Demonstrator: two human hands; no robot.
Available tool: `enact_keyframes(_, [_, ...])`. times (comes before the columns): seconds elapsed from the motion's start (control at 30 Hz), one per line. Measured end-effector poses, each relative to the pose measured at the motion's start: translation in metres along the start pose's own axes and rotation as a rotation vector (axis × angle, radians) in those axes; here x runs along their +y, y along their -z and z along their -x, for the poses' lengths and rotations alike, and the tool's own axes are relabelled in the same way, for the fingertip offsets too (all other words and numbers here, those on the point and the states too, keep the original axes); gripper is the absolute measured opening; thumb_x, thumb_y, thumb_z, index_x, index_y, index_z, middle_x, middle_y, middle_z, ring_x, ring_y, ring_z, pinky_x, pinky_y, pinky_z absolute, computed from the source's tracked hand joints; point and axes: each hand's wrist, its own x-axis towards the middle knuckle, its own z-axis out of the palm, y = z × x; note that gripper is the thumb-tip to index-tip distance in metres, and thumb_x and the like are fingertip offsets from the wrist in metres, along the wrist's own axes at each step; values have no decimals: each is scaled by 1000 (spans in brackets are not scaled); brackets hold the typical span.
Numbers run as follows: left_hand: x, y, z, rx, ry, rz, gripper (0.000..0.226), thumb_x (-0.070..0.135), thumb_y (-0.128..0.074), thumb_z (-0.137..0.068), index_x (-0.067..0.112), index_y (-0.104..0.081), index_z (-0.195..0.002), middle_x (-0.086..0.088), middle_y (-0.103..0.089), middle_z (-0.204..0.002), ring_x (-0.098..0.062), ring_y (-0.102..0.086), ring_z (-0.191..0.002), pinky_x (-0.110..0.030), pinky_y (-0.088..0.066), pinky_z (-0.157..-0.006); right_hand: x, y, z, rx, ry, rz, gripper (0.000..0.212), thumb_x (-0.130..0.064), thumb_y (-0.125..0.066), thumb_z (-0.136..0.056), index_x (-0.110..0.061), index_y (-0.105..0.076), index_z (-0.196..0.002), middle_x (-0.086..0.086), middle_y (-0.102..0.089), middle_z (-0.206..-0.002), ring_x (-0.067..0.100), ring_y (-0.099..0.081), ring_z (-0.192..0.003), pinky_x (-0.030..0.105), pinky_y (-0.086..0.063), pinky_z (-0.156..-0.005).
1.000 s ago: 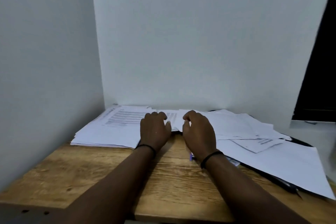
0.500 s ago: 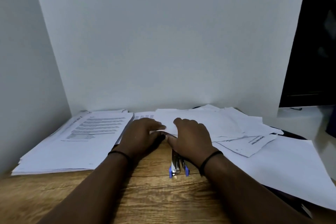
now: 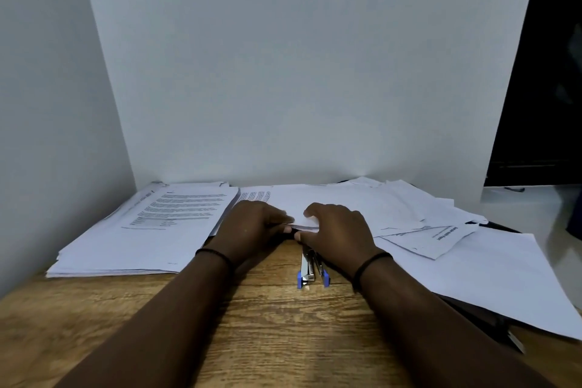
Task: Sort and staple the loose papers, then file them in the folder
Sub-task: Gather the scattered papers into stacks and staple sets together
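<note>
At the middle of the wooden desk (image 3: 283, 331), both hands meet over the near edge of a small set of sheets (image 3: 304, 224). Left hand (image 3: 252, 227) pinches that edge, thumb on top and fingers curled beneath; right hand (image 3: 337, 230) does likewise from the other side, thumb under the paper, fingers arched above. Judged purpose: the two grips square the sheets and lift the edge off the wood, so a corner can be fed to the stapler. Stapler (image 3: 310, 266) lies on the desk just below the right hand, partly covered by the palm; silver body, blue end caps. Its long axis runs away from the person, near end toward the body, far end under the held sheets; whether the far end is the mouth cannot be told. It sits within easy reach of the right hand, probably for that reason. Sorted stack (image 3: 138, 242) rests at the left against the wall corner, edges fairly even, printed text on top, long side running back toward the wall; it seems kept apart as finished or ordered work. Loose papers (image 3: 441, 230) spread untidily to the right, overlapping at many angles, one with a printed heading turned sideways. Dark folder (image 3: 482, 321) lies beneath them, only its near edge showing at the right. Stapling looks not yet done for this set.
</note>
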Motion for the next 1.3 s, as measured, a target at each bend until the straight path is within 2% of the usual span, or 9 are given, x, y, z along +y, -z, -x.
enact_keyframes(0.17, [-7, 2, 1, 201, 105, 95, 28, 48, -59, -91, 32, -78, -104, 15, -76, -100, -3, -68, -91, -13, -42, -73, -4, 9, -2, 378, 60, -133, 45, -50, -59, -92, -19, -66, -123, 0, -70, -117, 23, -62, -110, 35, -45, -90])
enact_keyframes(0.3, [-5, 8, 3, 535, 154, 101, 24, 36, -56, -94, 24, -77, -98, 8, -76, -85, -14, -68, -78, -26, -48, -64, -10, 23, -2, 783, 149, -227, 28, -34, -54, -94, -18, -67, -112, -2, -68, -107, 21, -58, -101, 35, -41, -83])
enact_keyframes(0.43, [4, 16, -1, 795, 321, 418, 17, 21, -57, -99, 18, -68, -87, 5, -64, -74, -1, -56, -69, -21, -44, -64, -14, 32, 3, 933, 205, -238, 18, -27, -58, -93, -15, -65, -104, 1, -63, -100, 20, -53, -95, 34, -38, -80])
enact_keyframes(0.67, [-1, 24, -2, 820, 739, 927, 20, 23, -53, -103, 11, -66, -93, -7, -54, -70, -18, -44, -43, -23, -40, -36, -14, 22, 2, 612, -81, -512, 48, -41, -63, -92, -21, -48, -134, -3, -54, -130, 14, -51, -119, 34, -43, -100])
enact_keyframes(0.77, [-1, 23, 0, 760, 802, 946, 18, 21, -54, -102, 8, -66, -97, -7, -53, -71, -15, -44, -41, -22, -40, -36, -16, 32, 6, 414, -213, -910, 61, -31, -70, -91, -36, -33, -139, -11, -58, -111, -9, -61, -91, 8, -46, -76])
enact_keyframes(0.83, [3, 25, 1, 698, 813, 947, 15, 17, -56, -101, 8, -66, -93, -7, -55, -71, -10, -45, -36, -21, -39, -35, -13, 28, 5, 398, -227, -982, 66, -18, -70, -91, -41, -30, -137, -6, -67, -94, -1, -66, -78, 9, -48, -65])
enact_keyframes(1.0, [6, 31, 4, 307, 856, 1381, 24, 17, -68, -88, -1, -66, -102, -13, -67, -80, -22, -64, -62, -33, -48, -59, -10, 21, 3, 392, -221, -903, 60, 3, -56, -89, -35, -32, -130, -7, -64, -106, -1, -63, -85, 8, -48, -63])
enact_keyframes(1.13, [-8, 36, 13, -29, 894, 1512, 32, 21, -63, -93, 3, -69, -118, -19, -72, -113, -34, -69, -102, -41, -55, -87, -7, 22, 5, 261, -192, -905, 52, 3, -51, -88, -37, -33, -116, -3, -68, -99, 29, -68, -73, 46, -56, -61])
enact_keyframes(1.3, [-20, 31, 11, 172, 848, 1207, 23, 3, -68, -89, -4, -69, -111, -20, -73, -108, -31, -73, -87, -34, -57, -73, -7, 16, 2, 199, -125, -750, 41, -7, -60, -90, -32, -41, -116, -6, -61, -103, 12, -60, -67, 28, -50, -60])
